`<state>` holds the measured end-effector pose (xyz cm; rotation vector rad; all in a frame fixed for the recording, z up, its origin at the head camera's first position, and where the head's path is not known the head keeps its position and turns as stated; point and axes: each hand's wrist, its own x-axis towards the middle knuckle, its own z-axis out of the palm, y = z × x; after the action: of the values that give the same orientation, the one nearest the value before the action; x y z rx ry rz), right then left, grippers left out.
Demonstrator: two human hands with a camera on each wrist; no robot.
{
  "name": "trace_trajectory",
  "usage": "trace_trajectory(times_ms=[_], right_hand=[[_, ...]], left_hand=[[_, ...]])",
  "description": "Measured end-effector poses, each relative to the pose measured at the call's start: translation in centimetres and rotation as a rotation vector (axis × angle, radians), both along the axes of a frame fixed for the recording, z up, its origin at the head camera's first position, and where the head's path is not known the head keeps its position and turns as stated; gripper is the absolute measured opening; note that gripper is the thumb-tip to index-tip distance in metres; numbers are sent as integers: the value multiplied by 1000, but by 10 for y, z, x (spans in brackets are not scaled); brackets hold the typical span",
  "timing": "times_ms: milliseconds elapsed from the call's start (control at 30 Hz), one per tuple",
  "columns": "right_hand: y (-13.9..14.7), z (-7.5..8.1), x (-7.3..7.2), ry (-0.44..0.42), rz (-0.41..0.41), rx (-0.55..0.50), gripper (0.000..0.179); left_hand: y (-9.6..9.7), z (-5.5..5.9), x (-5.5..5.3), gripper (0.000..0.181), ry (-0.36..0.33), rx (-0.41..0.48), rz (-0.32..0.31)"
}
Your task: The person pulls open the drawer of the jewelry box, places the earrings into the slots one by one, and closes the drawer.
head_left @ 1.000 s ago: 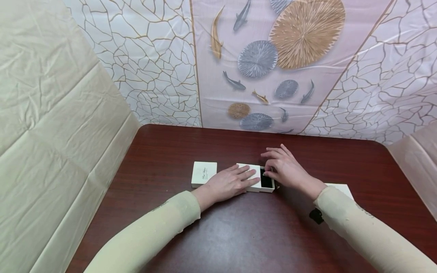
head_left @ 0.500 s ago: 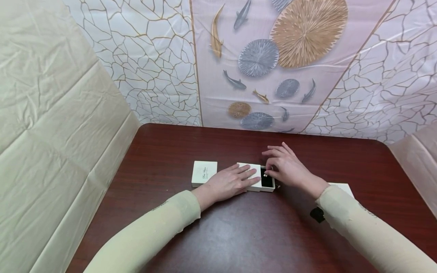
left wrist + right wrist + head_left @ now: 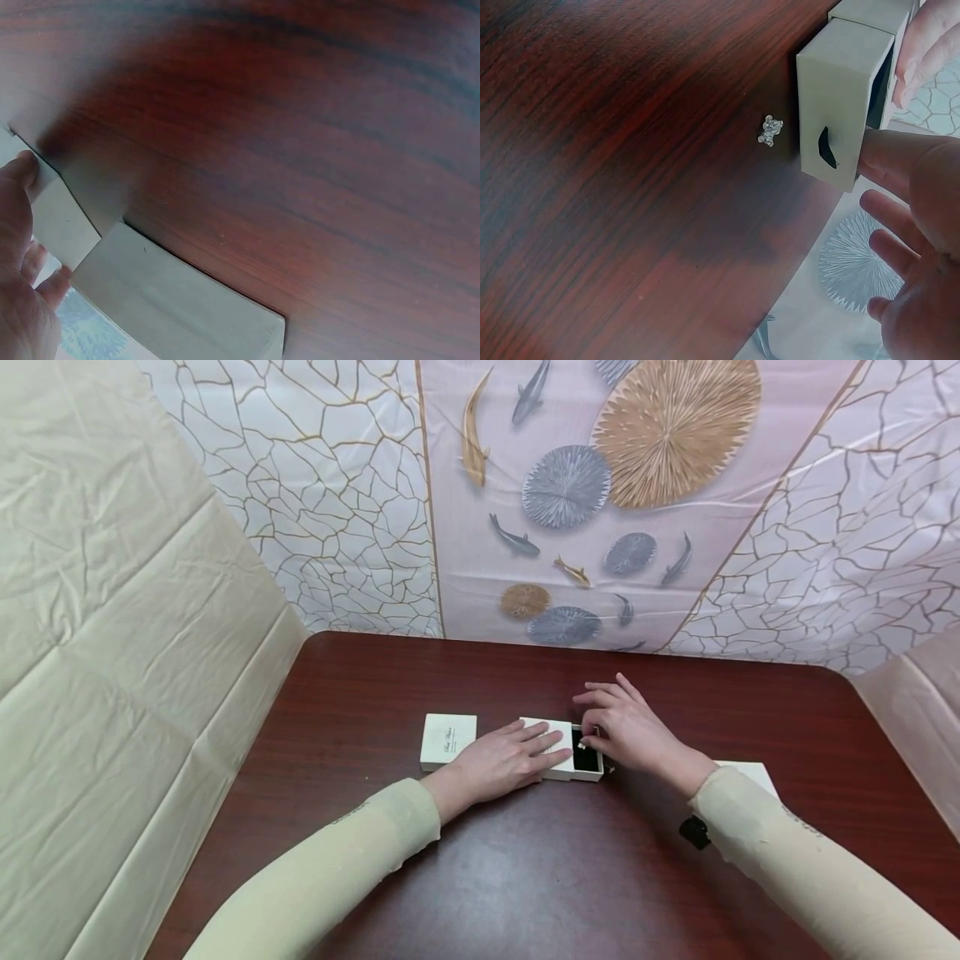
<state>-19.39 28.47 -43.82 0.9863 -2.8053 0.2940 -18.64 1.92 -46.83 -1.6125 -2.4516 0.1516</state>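
Note:
A white jewelry box [image 3: 558,732] lies under my left hand [image 3: 510,762], whose fingers spread over its sleeve. Its drawer [image 3: 587,776], lined in black, is pulled partly out toward the right; a short black ribbon tab [image 3: 826,148] shows on the drawer front in the right wrist view. My right hand [image 3: 633,731] dips thumb and index finger into the drawer, pinching a tiny shiny ornament [image 3: 582,745] over the black lining. Its exact kind is too small to tell. Beside the drawer front, a sparkling bear-shaped ornament [image 3: 769,130] lies on the table.
Left of the hands stands another white box [image 3: 448,739] with dark lettering. A further white box [image 3: 750,774] is partly hidden behind the right sleeve. The dark red wooden table [image 3: 517,868] ends at a patterned cloth backdrop [image 3: 360,527].
The right hand shifts only slightly at the drawer, and the tiny ornament at its fingertips shows a little more. The left hand stays on the box.

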Motion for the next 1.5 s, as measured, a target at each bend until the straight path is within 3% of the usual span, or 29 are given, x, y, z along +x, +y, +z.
trace_trajectory(times_ms=[700,1200,1500], right_hand=[[32,17,22,106,11,-99,20],[43,-5,39,44,3,-78,20],[39,-18,45,33,15,-111,19]], left_hand=[[-1,1,-2,54,-2,-14,6],[-2,2,-2,54,26,-18,2],[-1,1,-1,54,4,-17,0]])
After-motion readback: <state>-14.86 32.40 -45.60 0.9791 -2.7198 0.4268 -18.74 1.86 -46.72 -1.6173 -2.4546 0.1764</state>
